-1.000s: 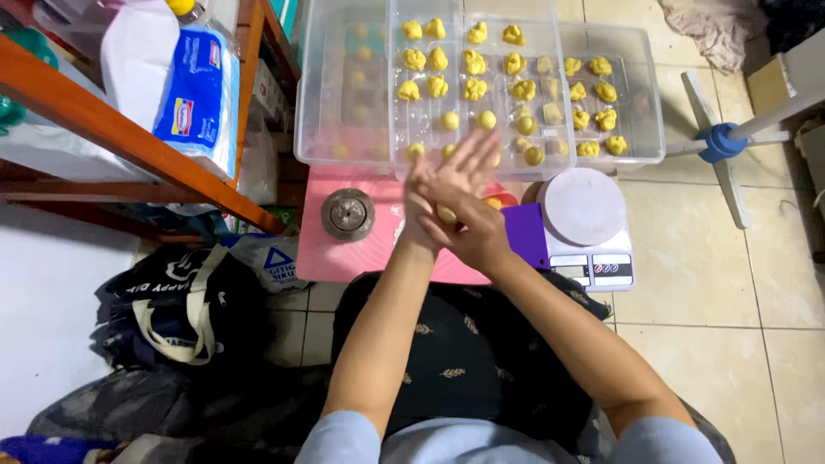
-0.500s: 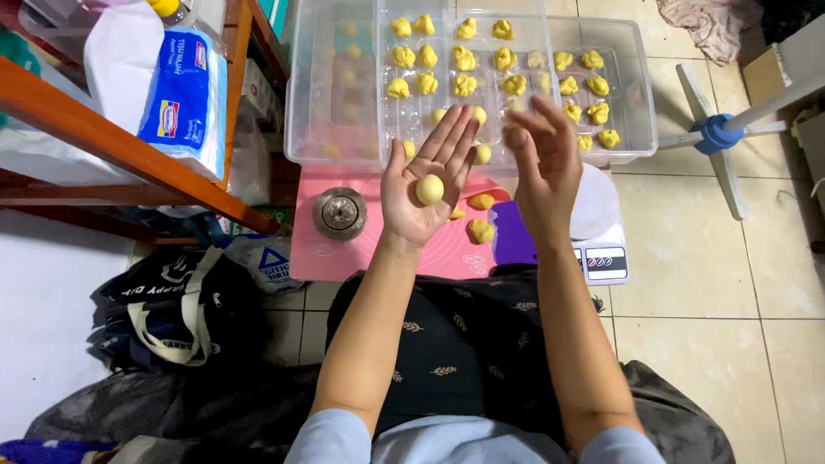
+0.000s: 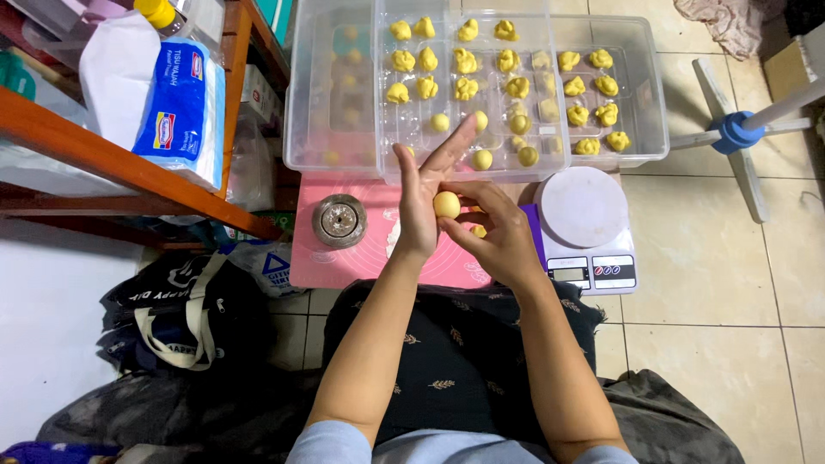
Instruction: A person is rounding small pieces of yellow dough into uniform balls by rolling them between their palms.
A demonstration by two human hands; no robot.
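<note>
A round yellow dough ball (image 3: 446, 204) rests on the palm of my left hand (image 3: 423, 199), which is held open and upright. My right hand (image 3: 494, 232) pinches that ball with thumb and fingertips. Both hands hover over a pink mat (image 3: 344, 262) on the floor. Beyond them, a clear plastic tray (image 3: 516, 167) holds several smooth yellow balls and rough yellow lumps. More yellow dough shows on the mat under my right hand.
A white kitchen scale (image 3: 584, 210) stands right of the mat. A round metal mould (image 3: 339, 221) lies at the mat's left. A wooden shelf (image 3: 112, 155) with a tissue pack is at the left, bags (image 3: 185, 309) below it, a fan base (image 3: 739, 133) at the right.
My palms were pressed together a second ago, then opened with the ball on the left palm. Now my right hand has come back and taken hold of the ball.
</note>
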